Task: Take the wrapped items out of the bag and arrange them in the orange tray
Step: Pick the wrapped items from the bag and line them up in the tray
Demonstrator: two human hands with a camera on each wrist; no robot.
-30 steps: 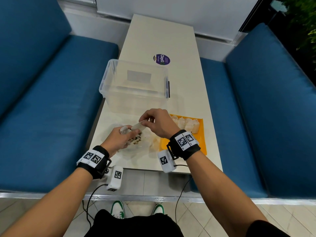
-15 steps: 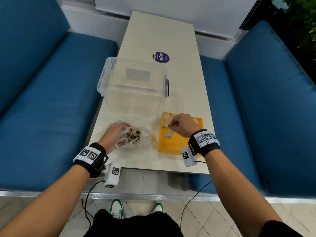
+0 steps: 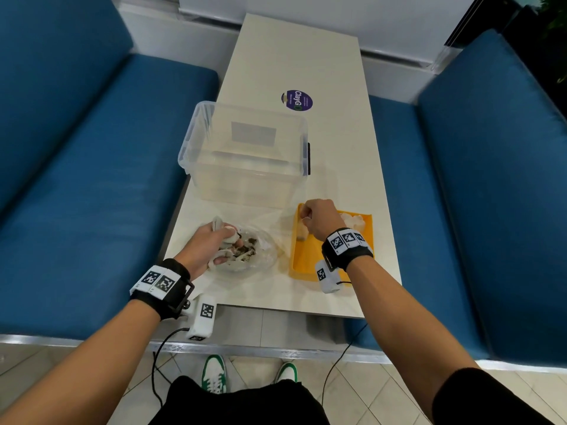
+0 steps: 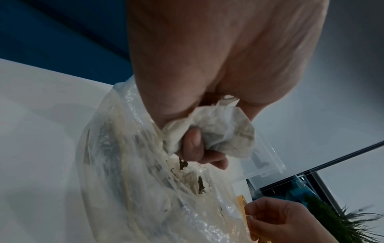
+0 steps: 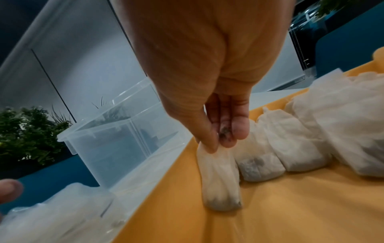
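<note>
In the head view, lower middle of the frame, the left hand (image 3: 204, 250) grips the clear bag (image 3: 260, 256) on the pale surface (image 3: 294, 65); the right hand (image 3: 319, 219) sits over the orange tray (image 3: 302, 262), right of the bag.

The left wrist view shows the left fingers (image 4: 193, 146) clenched around crumpled white wrapping (image 4: 224, 131) at the bag's mouth.

In the right wrist view, the right fingers (image 5: 207, 139) pinch the top of a wrapped item (image 5: 220, 180) standing in the tray, just beside a row of wrapped items (image 5: 290, 148).

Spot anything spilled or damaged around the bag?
Yes. Dark crumbs lie loose inside the clear bag, and more cling to the right hand fingertips. This suggests a wrapped item has leaked. The left hand grips a crumpled wrapper.
</note>
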